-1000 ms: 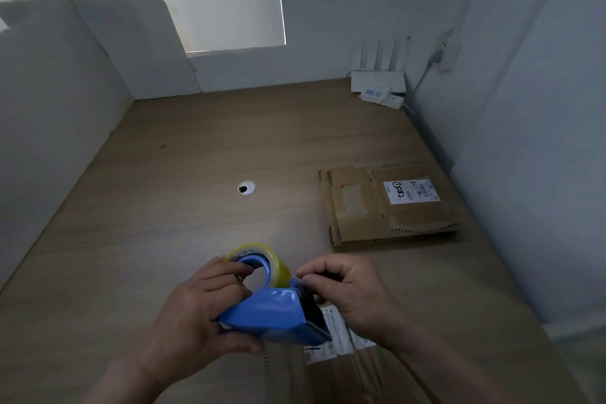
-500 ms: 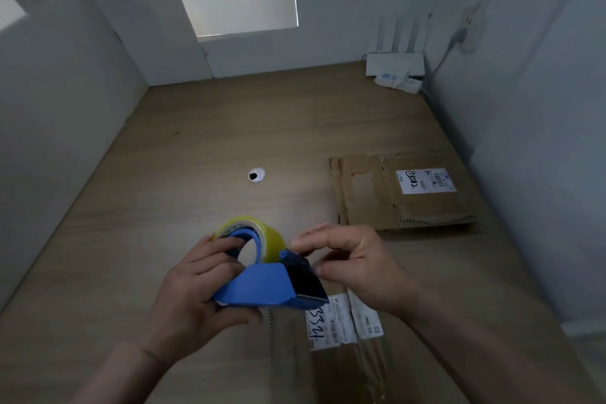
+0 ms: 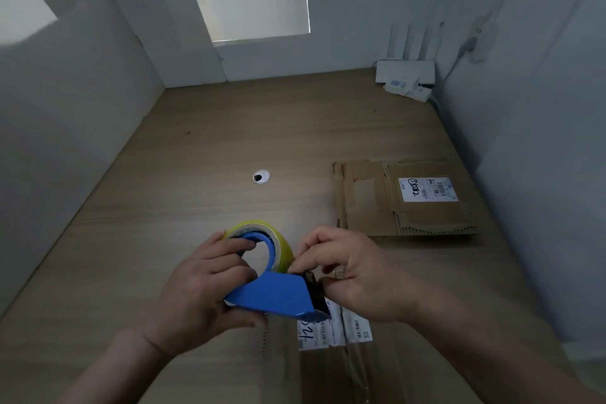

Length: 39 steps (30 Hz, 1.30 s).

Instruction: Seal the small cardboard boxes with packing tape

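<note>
The left hand (image 3: 200,285) grips the blue tape holder (image 3: 275,298), fingers curled through its ring. The right hand (image 3: 357,275) pinches its black blade end. Both are just above the near box (image 3: 328,371); the far box (image 3: 370,207) lies further right

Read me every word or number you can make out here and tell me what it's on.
"082", handwritten after a circled character, unsure: white shipping label on the flattened cardboard box.
Printed lines and barcode on that label: too small.
Handwriting on the label of the near box: partly hidden by the tape dispenser, unreadable.
Its printed text: too small.
Blue print on the small white item before the router: blurred.
</note>
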{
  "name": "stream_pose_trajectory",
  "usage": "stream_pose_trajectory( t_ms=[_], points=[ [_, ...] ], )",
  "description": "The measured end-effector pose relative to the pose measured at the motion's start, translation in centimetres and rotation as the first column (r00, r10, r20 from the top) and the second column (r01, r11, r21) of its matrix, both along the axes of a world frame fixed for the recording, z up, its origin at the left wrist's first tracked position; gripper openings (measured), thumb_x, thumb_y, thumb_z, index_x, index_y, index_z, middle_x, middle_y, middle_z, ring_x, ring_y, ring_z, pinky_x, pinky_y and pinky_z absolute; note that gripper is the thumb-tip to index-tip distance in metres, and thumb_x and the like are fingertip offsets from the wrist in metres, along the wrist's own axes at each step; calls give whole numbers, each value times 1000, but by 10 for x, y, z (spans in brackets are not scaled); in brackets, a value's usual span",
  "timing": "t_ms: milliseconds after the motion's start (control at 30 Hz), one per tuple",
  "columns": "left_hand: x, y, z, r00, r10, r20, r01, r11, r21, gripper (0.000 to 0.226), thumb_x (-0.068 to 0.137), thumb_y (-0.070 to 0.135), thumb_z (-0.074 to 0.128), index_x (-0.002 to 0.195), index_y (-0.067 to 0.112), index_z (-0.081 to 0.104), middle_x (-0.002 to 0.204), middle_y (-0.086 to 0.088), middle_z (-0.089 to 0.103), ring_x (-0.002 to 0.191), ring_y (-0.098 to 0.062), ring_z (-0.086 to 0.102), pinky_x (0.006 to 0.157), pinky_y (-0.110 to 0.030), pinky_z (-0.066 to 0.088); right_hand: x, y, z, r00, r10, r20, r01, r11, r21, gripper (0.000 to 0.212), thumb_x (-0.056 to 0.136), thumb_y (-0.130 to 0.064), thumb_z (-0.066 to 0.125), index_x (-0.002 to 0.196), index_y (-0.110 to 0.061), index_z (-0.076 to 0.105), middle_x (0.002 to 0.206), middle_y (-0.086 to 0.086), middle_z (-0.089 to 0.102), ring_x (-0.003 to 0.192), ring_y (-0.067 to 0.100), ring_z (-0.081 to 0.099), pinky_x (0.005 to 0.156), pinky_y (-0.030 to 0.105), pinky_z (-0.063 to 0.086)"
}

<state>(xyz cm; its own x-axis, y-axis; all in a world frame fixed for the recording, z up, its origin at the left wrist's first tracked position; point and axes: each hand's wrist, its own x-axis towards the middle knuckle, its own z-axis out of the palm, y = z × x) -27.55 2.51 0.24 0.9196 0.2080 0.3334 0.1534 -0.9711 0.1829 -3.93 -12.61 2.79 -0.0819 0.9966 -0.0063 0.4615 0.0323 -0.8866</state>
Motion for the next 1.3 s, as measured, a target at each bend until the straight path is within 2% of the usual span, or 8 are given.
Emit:
stream_pose_trajectory(
  t_ms=[333,567,700,833,933,1067,1167,1300],
  points=[
    [-8,-13,-6,990,47,132,-54,997,54,48,75,64,69,91,20,66,86,8,67,116,-20,61,107,-46,42,-14,-14,-16,952,-195,-237,228,966,125,29,85,4,63,99,-17,76,110,-13,64,109,9,62,85,33,60],
    [-6,-18,-1,994,-1,114,-18,986,165,51,77,66,65,81,16,73,81,6,67,114,-20,62,106,-43,42,-13,-9,-14,984,-159,80,131,952,275,10,81,-16,62,88,-14,70,91,-8,67,88,6,63,74,25,58],
    [-4,-17,-1,995,-8,100,-9,986,169,54,80,69,62,81,16,73,80,5,68,113,-18,61,107,-42,41,-12,-6,-18,964,-255,-72,265,921,285,8,74,-15,62,71,-16,69,75,-5,68,72,15,66,62,34,59],
    [-3,-15,-1,992,29,120,-46,989,141,55,79,70,62,80,15,73,78,5,67,105,-18,65,103,-40,43,-13,-5,-20,911,-345,-224,398,878,266,9,70,-21,59,65,-21,66,67,-2,66,63,16,62,57,26,54],
    [-4,-14,-2,990,44,134,-61,990,128,56,79,70,61,79,15,73,78,5,68,102,-19,67,99,-40,44,-15,-8,-22,919,-331,-215,379,892,247,4,74,-19,64,71,-20,66,71,-5,66,66,16,64,59,26,55],
    [-5,-12,-4,990,41,134,-59,990,130,55,79,70,62,79,15,73,79,6,68,104,-19,67,99,-41,45,-16,-10,-27,922,-358,-144,379,913,154,25,79,1,73,78,-22,61,75,-3,64,69,14,63,62,33,58],
    [-4,-11,-4,992,26,122,-41,991,127,55,79,70,61,80,16,73,78,6,67,106,-18,65,100,-40,44,-16,-9,-25,922,-374,-98,384,916,118,30,81,-2,74,78,-26,58,80,-5,62,70,10,59,64,31,57],
    [-5,-9,-3,996,14,91,-24,994,103,57,82,72,58,79,17,72,78,8,67,107,-15,62,98,-37,44,-14,-8,-23,931,-354,-94,362,926,105,33,79,-7,76,74,-33,56,117,-20,62,112,1,59,85,32,57]
  ],
)
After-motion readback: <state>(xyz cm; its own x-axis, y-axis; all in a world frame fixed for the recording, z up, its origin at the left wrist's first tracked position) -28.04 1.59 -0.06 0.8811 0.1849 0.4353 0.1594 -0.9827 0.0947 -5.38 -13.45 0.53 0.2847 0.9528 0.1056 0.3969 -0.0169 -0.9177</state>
